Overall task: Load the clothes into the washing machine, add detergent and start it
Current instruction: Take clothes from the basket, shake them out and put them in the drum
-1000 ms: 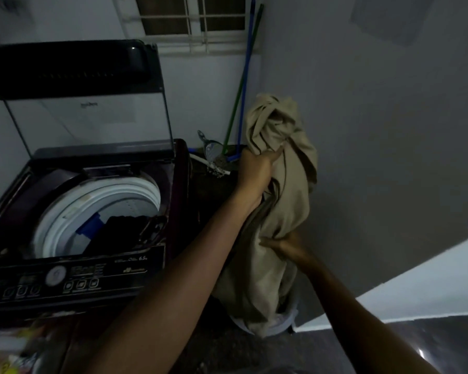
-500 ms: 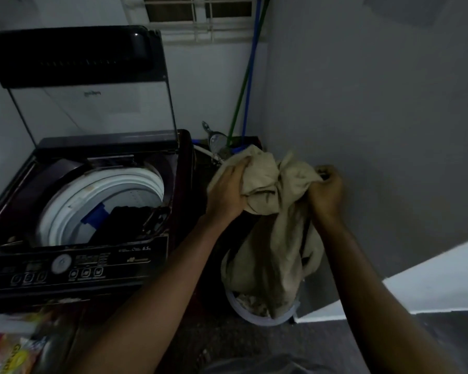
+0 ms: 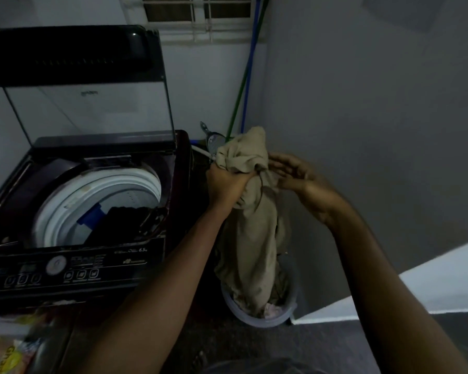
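A top-load washing machine [image 3: 73, 255] stands at the left with its lid [image 3: 73, 55] raised. Dark clothes [image 3: 130, 220] lie inside its white drum [image 3: 97, 190]. My left hand [image 3: 227, 184] grips a bunched beige garment [image 3: 251, 225] near its top, to the right of the machine. The garment hangs down into a pale laundry basket [image 3: 254, 318] on the floor. My right hand [image 3: 297, 176] is beside the bunch with its fingers spread, touching the cloth's right side.
Blue and green broom handles [image 3: 247, 76] lean in the corner behind the garment. A grey wall [image 3: 362, 130] is close on the right. A colourful packet [image 3: 6, 354] lies at the bottom left, below the machine's control panel [image 3: 57, 268].
My right hand has let go of the cloth and opened its fingers. My left hand has gathered the bunch and holds it alone; the view came closer.
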Available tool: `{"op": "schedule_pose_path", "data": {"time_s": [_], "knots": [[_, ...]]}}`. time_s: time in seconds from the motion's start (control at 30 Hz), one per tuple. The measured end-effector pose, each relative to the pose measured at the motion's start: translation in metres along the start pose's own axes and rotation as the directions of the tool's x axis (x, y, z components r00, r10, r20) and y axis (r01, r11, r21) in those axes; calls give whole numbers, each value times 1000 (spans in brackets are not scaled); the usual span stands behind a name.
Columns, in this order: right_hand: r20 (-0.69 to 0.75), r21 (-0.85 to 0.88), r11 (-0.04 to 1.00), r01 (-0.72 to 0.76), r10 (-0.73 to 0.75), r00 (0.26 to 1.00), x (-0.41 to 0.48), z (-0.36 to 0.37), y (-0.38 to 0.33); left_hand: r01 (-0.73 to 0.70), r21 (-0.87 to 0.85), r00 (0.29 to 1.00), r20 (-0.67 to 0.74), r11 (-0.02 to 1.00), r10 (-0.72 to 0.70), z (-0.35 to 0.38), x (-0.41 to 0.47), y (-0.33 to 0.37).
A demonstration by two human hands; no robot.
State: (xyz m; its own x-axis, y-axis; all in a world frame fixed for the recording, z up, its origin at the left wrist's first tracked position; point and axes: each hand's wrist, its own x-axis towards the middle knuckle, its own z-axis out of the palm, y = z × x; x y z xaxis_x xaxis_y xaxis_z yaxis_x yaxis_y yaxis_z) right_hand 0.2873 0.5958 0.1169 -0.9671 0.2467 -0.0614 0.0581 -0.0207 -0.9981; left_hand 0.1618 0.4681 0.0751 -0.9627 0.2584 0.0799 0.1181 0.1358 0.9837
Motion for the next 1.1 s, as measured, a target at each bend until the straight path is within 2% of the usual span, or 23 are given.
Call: {"op": "schedule_pose_path", "data": {"time_s": [0.1,0.2,0.23,0.3,0.37,0.43,0.5,0.57,0.63,0.67,0.7,0.77,0.83,0.93,1.0,1.1], "knots": [[-170,-231,967,-106,68,983,-28,-5,43,51,-105,997,-45,993,-56,-2,10,22],[-178,-373,915,-155,93,980,-33,11,99,79,-316,997,3,946,-82,6,9,52],[-184,-383,916,-124,56,981,-27,19,114,85,-379,996,24,921,-82,10,5,61],[-275,-280,954,-111,31,961,-11,38,132,109,-456,994,72,883,-85,16,-8,77],[-401,-188,980,-69,-12,916,4,54,125,137,-492,990,97,860,-103,16,-15,82],[-495,-209,978,-2,-104,863,15,54,118,137,-482,990,81,865,-112,2,-8,79],[-583,-134,991,-23,-60,810,12,39,110,51,-387,998,-8,921,-59,-20,8,71],[-685,-46,998,-45,1,728,2,15,103,-120,-76,988,-102,990,112,-42,17,62],[-760,-16,1000,13,-21,650,-6,-4,88,-219,295,967,-63,930,247,-55,15,48],[-784,-25,998,50,-51,619,-9,-9,78,-230,415,964,-25,880,264,-56,11,40],[-806,-29,995,95,-79,587,-9,-10,65,-242,490,962,8,838,273,-54,6,31],[-825,-54,984,172,-141,548,0,-4,44,-252,515,964,60,819,259,-42,-5,20],[-808,-29,985,171,-124,576,14,11,28,-251,480,968,143,840,208,-25,-11,12],[-689,90,990,105,-15,724,28,27,10,-220,316,927,362,923,97,-9,-12,1],[-575,-64,998,21,-54,816,28,25,-1,-189,219,882,467,957,67,-7,-4,-14],[-392,-119,992,-30,-19,920,27,14,-6,-233,285,873,482,930,71,-7,5,-23]]}}
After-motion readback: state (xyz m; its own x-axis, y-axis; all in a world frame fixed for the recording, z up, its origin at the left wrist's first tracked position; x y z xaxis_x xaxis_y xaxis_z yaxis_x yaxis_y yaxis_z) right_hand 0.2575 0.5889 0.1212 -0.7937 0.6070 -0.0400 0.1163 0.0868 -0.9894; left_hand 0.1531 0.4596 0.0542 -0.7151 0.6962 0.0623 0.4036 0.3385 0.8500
